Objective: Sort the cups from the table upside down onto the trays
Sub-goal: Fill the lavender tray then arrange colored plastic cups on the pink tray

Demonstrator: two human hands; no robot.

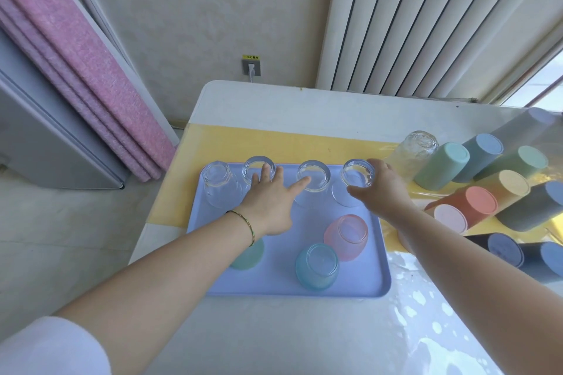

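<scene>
Right hand (pixel 384 192) curls round an inverted clear glass (pixel 358 173), just ahead of its palm on the tray (pixel 274 283); left hand (pixel 268 202) lies open alongside. Probably rigid, slick, breakable: grip round its side wall.

Left hand (pixel 268 201), fingers spread, over blue tray (pixel 274 283); right hand (pixel 382 192) around rightmost upside-down clear glass (pixel 358 174)

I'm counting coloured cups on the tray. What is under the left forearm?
A green cup on the blue tray shows beneath the left forearm; only part of its side is visible. The arm covers its top, so its orientation cannot be told.
</scene>
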